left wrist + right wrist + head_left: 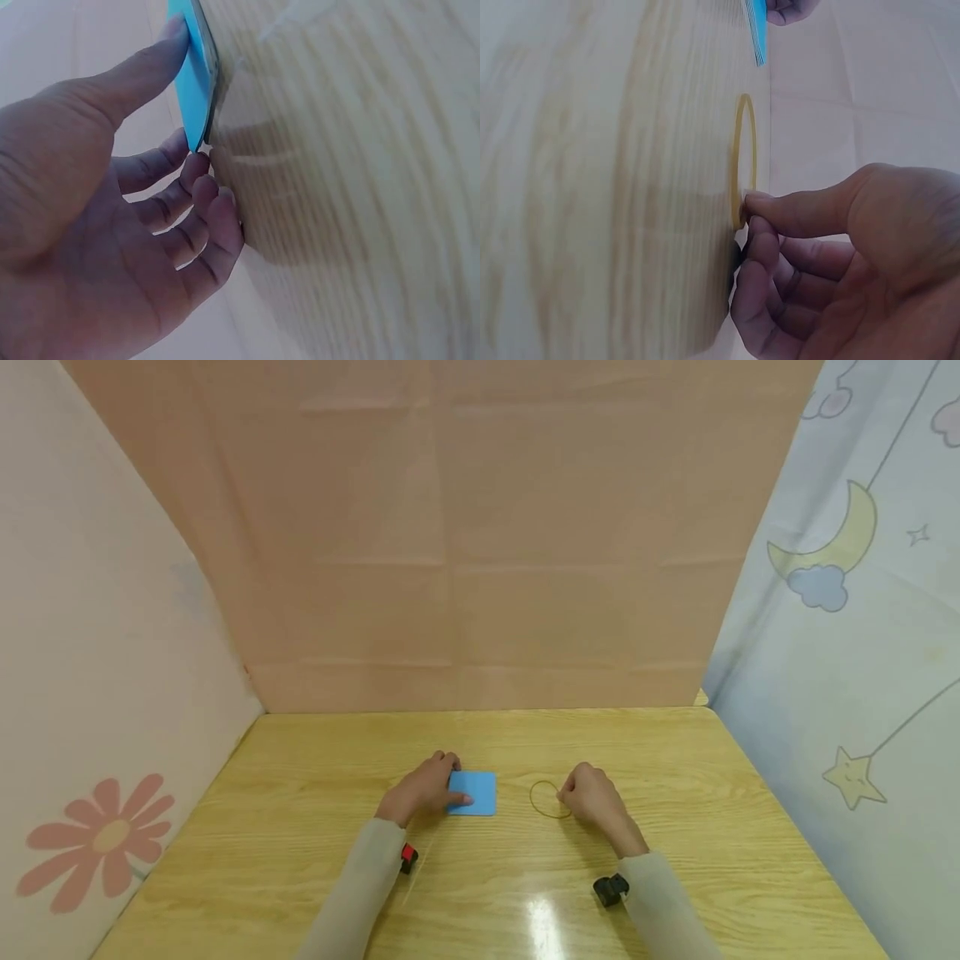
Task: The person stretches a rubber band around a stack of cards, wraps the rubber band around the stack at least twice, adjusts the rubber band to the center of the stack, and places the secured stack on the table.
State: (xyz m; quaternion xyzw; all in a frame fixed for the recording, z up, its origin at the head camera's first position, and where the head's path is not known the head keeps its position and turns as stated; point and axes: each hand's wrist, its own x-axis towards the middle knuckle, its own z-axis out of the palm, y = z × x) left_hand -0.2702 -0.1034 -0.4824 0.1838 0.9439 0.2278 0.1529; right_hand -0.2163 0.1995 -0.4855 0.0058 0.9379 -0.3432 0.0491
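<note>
A stack of blue cards (480,793) with rounded corners sits at the middle of the table. My left hand (427,787) grips it from the left. In the left wrist view the thumb of the left hand (97,195) presses on the blue face (196,90), and the fingers curl at the edge. To the right, a thin yellow rubber band (533,795) forms a loop near the tabletop. The thumb and index finger of my right hand (596,797) pinch its right side. Up close, the right hand (840,247) holds the near end of the rubber band (736,157).
The wood-grain table (645,752) ends at a tan sheet (450,568) hanging behind it. Patterned pale walls stand at the left (90,652) and right (885,652). Black straps with small devices (611,890) sit on both wrists.
</note>
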